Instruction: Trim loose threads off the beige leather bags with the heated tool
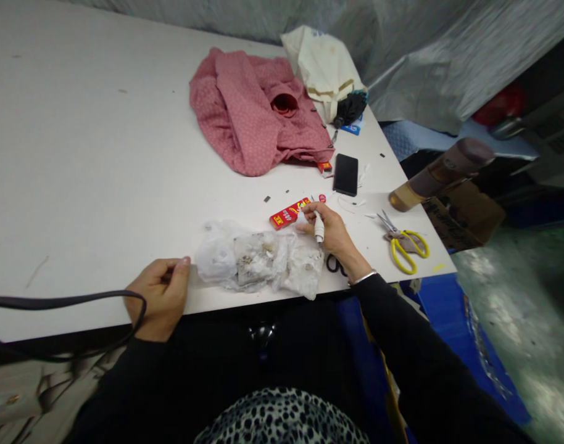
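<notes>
My right hand (331, 231) is closed around a small white pen-like tool (318, 227), held tip down over a crumpled clear plastic bag (258, 258) with small bits inside. A red flat packet (289, 213) lies just beyond that hand. My left hand (161, 295) rests on the near table edge with fingers curled, and a black cable (64, 302) loops across it; the thumb and fingers seem to pinch the cable. The bag lies between both hands on the white table (101, 172).
A pink garment (257, 108) and a cream tote bag (323, 65) lie at the far side. A black phone (345, 174), yellow-handled scissors (405, 243) and a brown bottle (437, 172) on its side sit near the right edge. Blue crates stand below.
</notes>
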Action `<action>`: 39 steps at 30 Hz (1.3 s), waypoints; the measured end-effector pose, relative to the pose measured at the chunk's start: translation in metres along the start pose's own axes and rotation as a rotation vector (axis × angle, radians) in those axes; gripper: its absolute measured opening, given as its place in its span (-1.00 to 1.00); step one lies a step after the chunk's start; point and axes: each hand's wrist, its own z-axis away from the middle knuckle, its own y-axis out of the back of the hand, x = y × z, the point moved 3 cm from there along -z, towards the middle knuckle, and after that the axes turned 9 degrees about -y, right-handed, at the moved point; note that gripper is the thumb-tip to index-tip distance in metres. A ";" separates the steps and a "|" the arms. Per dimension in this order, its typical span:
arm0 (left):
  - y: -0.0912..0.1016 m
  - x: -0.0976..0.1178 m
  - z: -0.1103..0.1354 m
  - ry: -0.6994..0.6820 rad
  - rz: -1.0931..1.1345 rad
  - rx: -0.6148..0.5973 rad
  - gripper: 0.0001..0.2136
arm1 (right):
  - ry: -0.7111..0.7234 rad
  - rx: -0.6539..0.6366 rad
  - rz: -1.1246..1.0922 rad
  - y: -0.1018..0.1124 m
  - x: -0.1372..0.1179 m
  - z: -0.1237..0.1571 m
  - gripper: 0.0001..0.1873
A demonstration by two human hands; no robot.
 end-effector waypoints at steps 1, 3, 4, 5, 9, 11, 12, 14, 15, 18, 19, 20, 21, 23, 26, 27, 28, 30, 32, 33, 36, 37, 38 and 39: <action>0.000 0.000 0.000 0.001 0.002 0.005 -0.76 | 0.016 0.020 -0.008 0.003 -0.005 0.003 -0.58; 0.000 0.000 0.000 0.005 0.011 0.007 -0.76 | 0.038 0.086 0.002 0.013 -0.015 0.016 -0.61; -0.001 0.000 0.000 0.008 0.013 0.005 -0.75 | 0.040 0.117 0.010 0.018 -0.020 0.026 -0.62; -0.001 0.000 0.001 0.010 0.013 0.001 -0.75 | 0.037 0.148 0.012 0.024 -0.025 0.038 -0.62; -0.002 -0.002 0.001 0.023 0.005 -0.012 -0.73 | -0.049 0.144 -0.070 0.037 -0.038 0.098 -0.62; -0.003 -0.004 0.001 0.016 0.007 -0.017 -0.73 | -0.073 0.137 -0.048 0.037 -0.041 0.128 -0.67; -0.004 -0.005 0.001 0.009 0.010 -0.009 -0.73 | -0.059 0.141 -0.007 0.036 -0.043 0.141 -0.71; -0.006 -0.007 0.001 -0.007 0.016 0.019 -0.72 | -0.005 0.157 0.090 0.032 -0.046 0.163 -0.77; -0.007 -0.008 0.001 -0.016 0.016 0.037 -0.71 | 0.027 0.171 0.130 0.030 -0.047 0.171 -0.79; -0.009 -0.011 0.001 -0.037 0.009 0.060 -0.68 | 0.081 0.207 0.209 0.023 -0.049 0.187 -0.78; -0.009 -0.012 0.001 -0.043 0.005 0.059 -0.67 | 0.088 0.212 0.231 0.022 -0.050 0.190 -0.77; -0.009 -0.013 0.001 -0.049 0.001 0.061 -0.67 | 0.096 0.215 0.257 0.020 -0.051 0.193 -0.76; -0.008 -0.013 0.002 -0.056 0.000 0.062 -0.67 | 0.106 0.215 0.288 0.018 -0.053 0.194 -0.75; -0.008 -0.013 0.002 -0.071 -0.001 0.065 -0.67 | 0.136 0.206 0.375 0.015 -0.057 0.196 -0.76; -0.008 -0.012 0.003 -0.091 -0.017 0.066 -0.68 | 0.163 0.182 0.533 0.012 -0.062 0.196 -0.79; -0.008 -0.011 0.003 -0.095 -0.025 0.066 -0.68 | 0.170 0.173 0.580 0.011 -0.064 0.196 -0.80; -0.008 -0.011 0.003 -0.100 -0.030 0.069 -0.69 | 0.176 0.164 0.620 0.010 -0.065 0.196 -0.80; -0.008 -0.009 0.003 -0.113 -0.022 0.075 -0.69 | 0.192 0.154 0.675 0.009 -0.068 0.196 -0.81; -0.008 -0.009 0.004 -0.128 -0.011 0.077 -0.69 | 0.206 0.152 0.701 0.009 -0.069 0.196 -0.81; -0.008 -0.009 0.004 -0.135 -0.008 0.078 -0.70 | 0.210 0.154 0.709 0.009 -0.070 0.196 -0.81; -0.007 -0.009 0.004 -0.151 -0.009 0.078 -0.70 | 0.215 0.155 0.725 0.009 -0.070 0.196 -0.82; -0.007 -0.009 0.004 -0.158 -0.009 0.079 -0.70 | 0.217 0.155 0.728 0.009 -0.071 0.196 -0.82; -0.007 -0.009 0.004 -0.165 -0.008 0.082 -0.71 | 0.221 0.157 0.729 0.009 -0.071 0.196 -0.82; -0.007 -0.009 0.004 -0.171 -0.008 0.084 -0.71 | 0.226 0.158 0.728 0.009 -0.072 0.195 -0.82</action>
